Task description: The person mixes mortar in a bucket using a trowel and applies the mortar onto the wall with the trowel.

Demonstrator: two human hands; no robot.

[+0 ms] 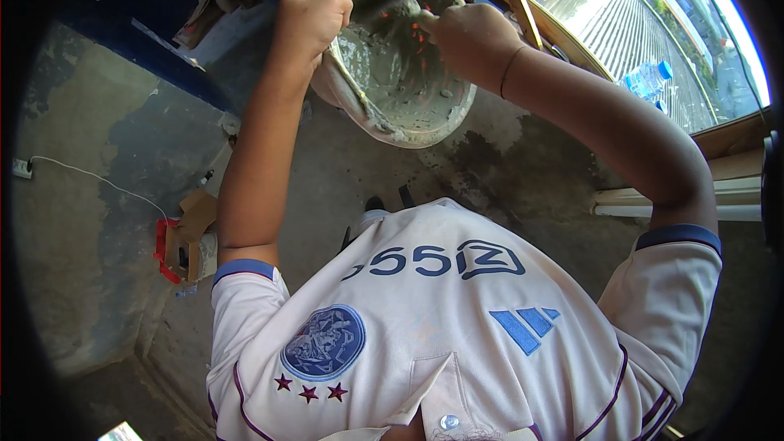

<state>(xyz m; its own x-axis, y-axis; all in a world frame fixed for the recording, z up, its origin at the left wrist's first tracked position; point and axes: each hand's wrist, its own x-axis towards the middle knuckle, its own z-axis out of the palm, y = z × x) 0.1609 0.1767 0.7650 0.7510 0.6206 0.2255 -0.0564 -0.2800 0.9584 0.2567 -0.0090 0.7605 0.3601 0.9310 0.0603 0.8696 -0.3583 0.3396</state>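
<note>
rough grey concrete floor [523,171] fills most of the view, patchy and stained darker near the middle, with a grey plastered wall [73,220] curving up on the left and a dark blue painted surface [155,41] above it. at upper right a wooden window frame [523,8] opens onto bright corrugated roofing outside, and a clear plastic water bottle with a blue cap [649,77] lies by the sill. a white cable [90,175] runs along the wall on the left, and below it sits a scrap of cardboard with red tape [184,241] on the floor.

the person's white short-sleeved shirt with blue trim [425,335] takes up the lower half of the picture, both bare forearms reaching up and away from it.

held up between the arms is a round bucket [433,126] with a pale, mortar-smeared rim, tilted toward the camera — its inside is coated in wet grey mortar flecked with small red bits.

the left hand [310,20] is closed in a fist over the bucket's near left rim, gripping it where a thin handle meets the edge. the right hand [469,37] is curled tight around a small tool [400,6] whose mortar-caked end reaches into the upper part of the bucket; what kind of tool it is cannot be told under the mortar. a thin band circles the right wrist.
</note>
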